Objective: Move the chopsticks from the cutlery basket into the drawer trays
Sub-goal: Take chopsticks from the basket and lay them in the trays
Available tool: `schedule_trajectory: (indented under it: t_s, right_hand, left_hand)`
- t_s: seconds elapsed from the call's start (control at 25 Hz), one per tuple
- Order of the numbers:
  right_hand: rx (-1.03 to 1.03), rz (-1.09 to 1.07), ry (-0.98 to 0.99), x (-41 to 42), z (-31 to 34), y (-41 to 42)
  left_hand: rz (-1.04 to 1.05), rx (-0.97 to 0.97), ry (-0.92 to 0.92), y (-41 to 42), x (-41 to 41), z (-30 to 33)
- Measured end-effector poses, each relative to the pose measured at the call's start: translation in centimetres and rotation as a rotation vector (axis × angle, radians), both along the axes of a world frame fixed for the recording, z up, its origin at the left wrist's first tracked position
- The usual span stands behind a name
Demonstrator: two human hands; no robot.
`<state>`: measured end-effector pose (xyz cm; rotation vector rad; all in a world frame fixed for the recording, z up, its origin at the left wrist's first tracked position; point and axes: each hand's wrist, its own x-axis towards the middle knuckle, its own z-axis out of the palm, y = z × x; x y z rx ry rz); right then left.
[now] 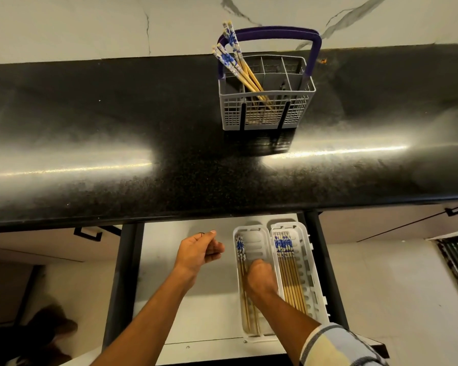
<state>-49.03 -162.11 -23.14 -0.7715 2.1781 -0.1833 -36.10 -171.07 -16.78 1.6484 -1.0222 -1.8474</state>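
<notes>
1. Right, the right hand is down in the left tray, fingers curled over the chopsticks lying there; whether its grip is actually on them I cannot tell, the knuckles hide it.
2. Left hand hovers over the bare drawer floor, loosely curled, holding nothing.
3. Risk: lifting that hand out could drag or skew the sticks so they cross or ride up the tray wall.
4. Risk: the leaning bunch in the basket on the counter could scatter if pulled unevenly.
5. Count: two trays, one basket. Right tray holds roughly six sticks, the left about three, the basket about four; overlap blurs the exact numbers.
</notes>
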Motion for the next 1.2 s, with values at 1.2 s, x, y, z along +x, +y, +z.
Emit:
schedule_trajectory:
  t_s: [1.2]
  right_hand:
    - [-0.355,0.024,0.004,-0.6,4.4,0.3]
  left_hand:
    - [0.216,-0.27,0.116,-0.6,-0.8,3.7]
